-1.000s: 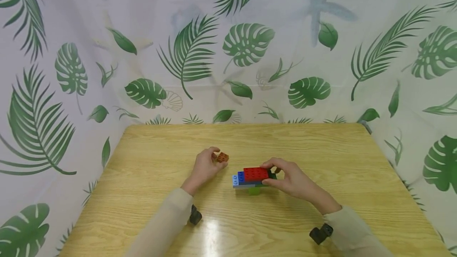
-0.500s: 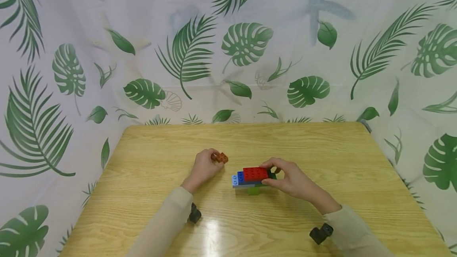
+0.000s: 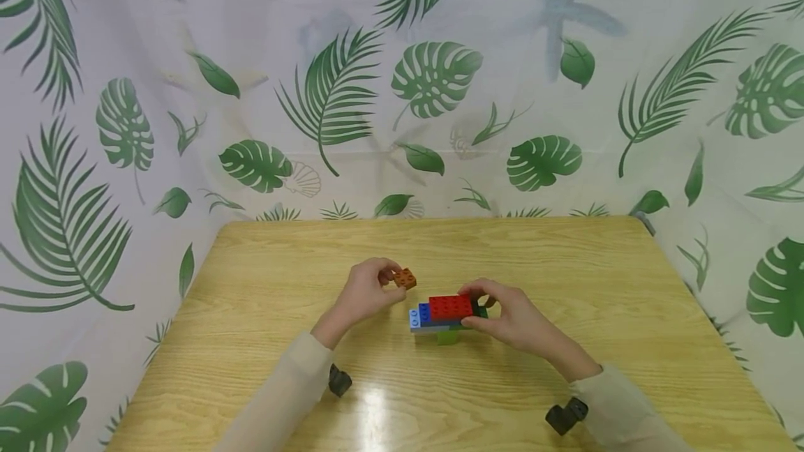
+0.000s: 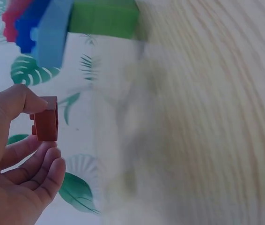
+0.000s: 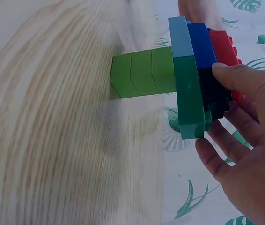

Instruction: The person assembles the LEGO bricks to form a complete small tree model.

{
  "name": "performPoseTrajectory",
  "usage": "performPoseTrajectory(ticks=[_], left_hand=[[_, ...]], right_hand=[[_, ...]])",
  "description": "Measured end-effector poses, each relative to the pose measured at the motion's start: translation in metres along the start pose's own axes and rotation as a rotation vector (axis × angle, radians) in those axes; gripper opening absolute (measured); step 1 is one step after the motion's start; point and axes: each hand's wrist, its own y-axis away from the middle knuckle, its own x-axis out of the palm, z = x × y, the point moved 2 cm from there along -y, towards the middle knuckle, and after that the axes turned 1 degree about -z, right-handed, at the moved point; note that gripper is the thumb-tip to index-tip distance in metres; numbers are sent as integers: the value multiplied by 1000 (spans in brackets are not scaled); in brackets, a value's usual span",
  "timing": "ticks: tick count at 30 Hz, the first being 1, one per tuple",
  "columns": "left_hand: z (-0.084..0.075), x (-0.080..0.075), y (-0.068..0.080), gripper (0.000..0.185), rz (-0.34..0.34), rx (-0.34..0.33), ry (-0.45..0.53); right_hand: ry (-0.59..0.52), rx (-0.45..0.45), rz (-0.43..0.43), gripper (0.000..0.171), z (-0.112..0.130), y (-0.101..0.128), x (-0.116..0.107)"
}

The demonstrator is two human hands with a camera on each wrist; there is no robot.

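My left hand [image 3: 364, 293] pinches a small orange-brown toy building brick [image 4: 47, 123], its studs facing up in the head view. It hangs above the table, left of a stacked brick structure and apart from it. A column of lime green bricks [image 5: 142, 72] forms the stem. Across its top lie a light blue brick [image 5: 181, 35] and a dark green brick [image 5: 189, 96], then a blue brick [image 5: 202, 44] with a near-black one beside it, then a red brick [image 3: 449, 307] uppermost. My right hand [image 3: 518, 316] grips the upper layers at their right end, thumb on the near side.
The structure stands upright on a wooden table [image 3: 301, 250]. Behind and beside the table hangs a white cloth [image 3: 377, 187] printed with green leaves. A black wrist camera [image 3: 340, 381] sits below the left hand, another wrist camera [image 3: 567, 416] below the right.
My left hand has moved a little to the right with the orange-brown brick, nearer the structure, and the brick has turned slightly in the fingers. My right hand and the structure stay in place.
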Motion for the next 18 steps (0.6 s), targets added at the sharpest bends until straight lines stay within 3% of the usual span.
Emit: performPoseTrajectory(ticks=[10, 18], left_hand=[[-45, -9, 6, 33, 42, 148, 59], [-64, -10, 10, 35, 74, 222, 89]], right_hand=[[-23, 3, 5, 39, 1, 0, 0], [-23, -8, 4, 38, 2, -1, 0]])
